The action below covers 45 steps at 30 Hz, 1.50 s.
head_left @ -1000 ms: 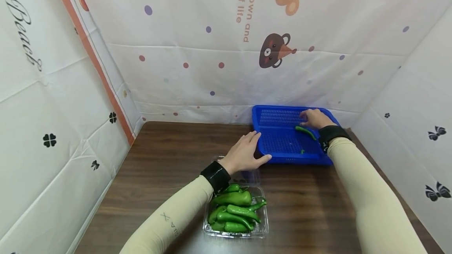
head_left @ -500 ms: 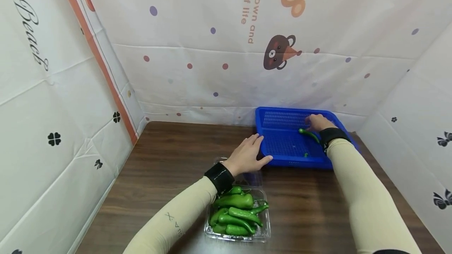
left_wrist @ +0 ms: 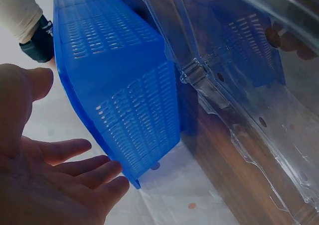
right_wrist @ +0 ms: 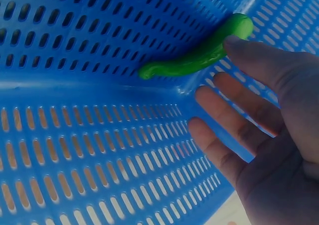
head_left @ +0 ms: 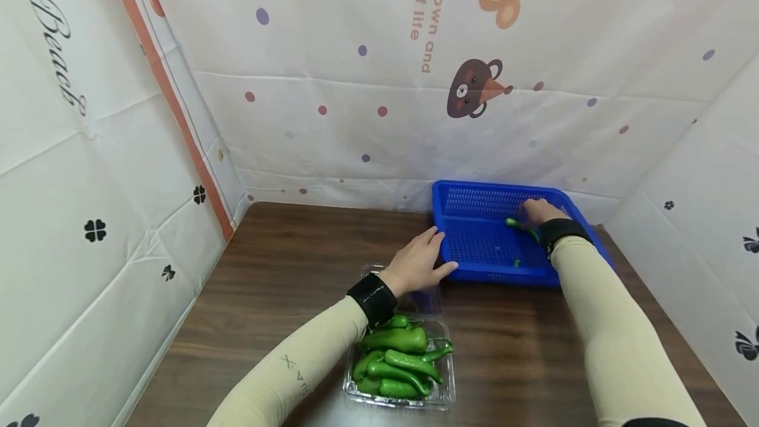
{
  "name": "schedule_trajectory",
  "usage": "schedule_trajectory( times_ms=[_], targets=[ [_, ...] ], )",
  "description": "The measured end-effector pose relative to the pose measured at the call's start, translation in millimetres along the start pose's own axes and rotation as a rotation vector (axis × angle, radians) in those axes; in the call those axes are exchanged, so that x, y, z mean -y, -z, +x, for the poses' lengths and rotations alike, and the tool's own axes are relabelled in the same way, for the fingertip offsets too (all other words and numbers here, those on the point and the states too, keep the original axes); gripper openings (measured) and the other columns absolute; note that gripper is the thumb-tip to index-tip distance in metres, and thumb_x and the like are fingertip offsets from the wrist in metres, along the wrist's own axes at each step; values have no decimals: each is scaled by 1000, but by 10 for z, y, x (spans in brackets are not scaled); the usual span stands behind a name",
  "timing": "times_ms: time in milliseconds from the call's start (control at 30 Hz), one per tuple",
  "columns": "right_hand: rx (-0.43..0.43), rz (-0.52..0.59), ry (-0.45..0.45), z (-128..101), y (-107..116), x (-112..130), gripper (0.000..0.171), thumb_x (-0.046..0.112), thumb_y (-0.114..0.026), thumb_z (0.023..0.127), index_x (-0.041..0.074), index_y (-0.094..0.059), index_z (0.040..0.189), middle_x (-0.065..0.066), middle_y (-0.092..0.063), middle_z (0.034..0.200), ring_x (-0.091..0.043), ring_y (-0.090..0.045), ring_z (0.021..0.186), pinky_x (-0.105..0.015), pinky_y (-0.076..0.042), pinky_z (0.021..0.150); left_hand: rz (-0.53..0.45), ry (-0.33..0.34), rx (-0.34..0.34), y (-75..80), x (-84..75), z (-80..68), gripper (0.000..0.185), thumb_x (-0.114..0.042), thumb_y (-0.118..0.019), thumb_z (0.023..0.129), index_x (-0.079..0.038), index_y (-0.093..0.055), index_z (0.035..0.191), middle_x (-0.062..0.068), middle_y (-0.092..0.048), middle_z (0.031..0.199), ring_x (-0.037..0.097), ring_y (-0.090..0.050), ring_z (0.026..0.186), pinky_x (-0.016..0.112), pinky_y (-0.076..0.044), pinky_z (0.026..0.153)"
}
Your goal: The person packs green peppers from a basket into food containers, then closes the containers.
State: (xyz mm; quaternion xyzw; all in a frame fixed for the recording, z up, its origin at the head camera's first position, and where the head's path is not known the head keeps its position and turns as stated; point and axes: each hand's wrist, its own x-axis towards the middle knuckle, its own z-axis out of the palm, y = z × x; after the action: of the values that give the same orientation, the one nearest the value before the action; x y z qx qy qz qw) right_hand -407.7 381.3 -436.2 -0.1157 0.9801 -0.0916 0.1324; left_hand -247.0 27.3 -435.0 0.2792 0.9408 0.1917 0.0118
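My left hand (head_left: pixel 417 263) rests its spread fingers against the left side of a blue plastic basket (head_left: pixel 498 271); in the left wrist view its fingertips (left_wrist: pixel 112 172) meet the rim. Inside the basket's right half is my right hand (head_left: pixel 541 211), over a long green chili pepper (head_left: pixel 514 223). The right wrist view shows the thumb (right_wrist: pixel 239 46) at the thick end of that pepper (right_wrist: pixel 189 60). Three fingers extend loosely below it; the index finger is hidden, so a pinch cannot be made out.
A clear plastic clamshell (head_left: pixel 446 400) stands nearer on the wooden table (head_left: pixel 284 242), filled with several green peppers (head_left: pixel 394 341). Its lid lies open under my left forearm. A small green scrap (head_left: pixel 516 263) lies in the basket. Printed sheets enclose the table.
My right hand has lowered toward the pepper in the basket and now covers more of it. The left hand keeps its place at the basket's side. The head view has shifted slightly.
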Motion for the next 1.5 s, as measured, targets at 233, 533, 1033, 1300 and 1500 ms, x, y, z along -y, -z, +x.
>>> schedule_trajectory(
  times_ms=[233,533,1033,1300,1500],
  targets=[
    [7,-22,19,8,-19,12,38,1,-72,93,-14,-63,126,-40,-58,129,-59,-54,119,-65,-51,91,19,10,4,-29,13,6,72,-50,-52,106,-3,-38,158,16,-29,166,27,-35,151,39,-38,118],
    [0,-37,7,25,-57,2,35,1,-73,92,-16,-64,121,-40,-61,123,-58,-57,115,-64,-52,90,37,-10,-4,-22,-2,25,70,-49,-55,105,-2,-42,155,17,-32,165,27,-36,150,39,-39,117],
    [-18,-42,17,77,-124,-1,27,-5,-71,91,-13,-68,117,-38,-63,120,-56,-59,112,-63,-53,87,71,-11,7,-14,-1,43,70,-49,-54,105,-1,-43,155,17,-34,164,26,-37,150,37,-38,118],
    [-28,-35,15,60,-137,1,26,-6,-70,91,-15,-67,115,-39,-63,118,-56,-60,110,-63,-53,86,73,-19,-9,-10,2,51,70,-48,-56,105,0,-44,154,18,-36,163,27,-39,148,37,-39,117],
    [-35,-28,9,43,-146,-28,25,-6,-71,90,-15,-67,114,-39,-63,117,-56,-61,108,-63,-53,85,74,-20,-9,-23,4,50,70,-49,-56,104,0,-44,154,18,-36,162,27,-39,148,37,-39,117]
  ],
)
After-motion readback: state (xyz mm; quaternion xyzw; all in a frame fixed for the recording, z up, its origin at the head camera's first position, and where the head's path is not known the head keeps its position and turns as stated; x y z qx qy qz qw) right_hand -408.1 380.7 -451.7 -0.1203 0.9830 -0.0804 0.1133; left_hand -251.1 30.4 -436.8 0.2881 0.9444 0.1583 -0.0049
